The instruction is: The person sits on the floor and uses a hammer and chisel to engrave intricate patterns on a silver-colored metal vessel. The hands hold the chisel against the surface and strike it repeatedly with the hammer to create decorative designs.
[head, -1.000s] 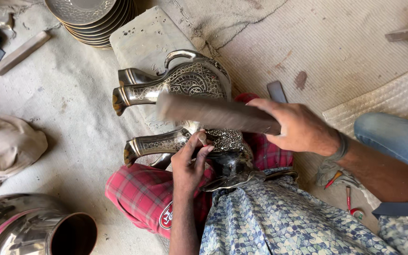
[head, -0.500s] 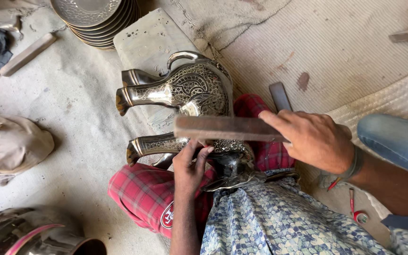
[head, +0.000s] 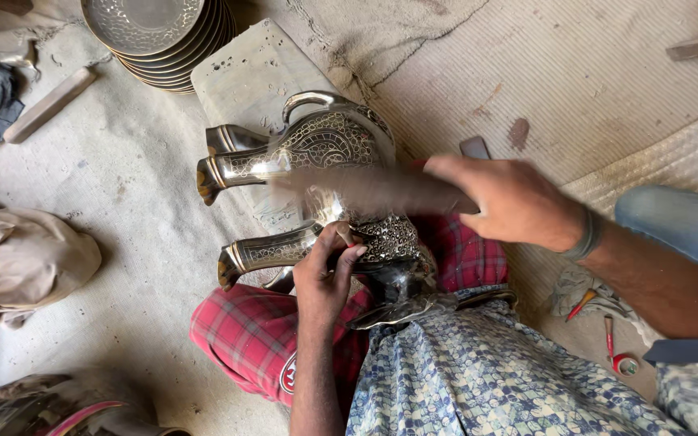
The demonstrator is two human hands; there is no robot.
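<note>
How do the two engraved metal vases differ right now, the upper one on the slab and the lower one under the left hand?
The upper vase lies unheld across the stone slab, its body in full view. The lower vase shows mostly its neck; the left hand covers its body, which rests on the lap. Both are silver-coloured, engraved, and lie with their mouths toward the left of the picture.

No packages, signs or screens are shown. One small label-like mark is seen: a round white patch (head: pixel 288 375) with red marking, set on the red checked cloth (head: pixel 244 331) low in the view, just left of the forearm. A second one cannot be made out among the remaining objects on the floor.
</note>
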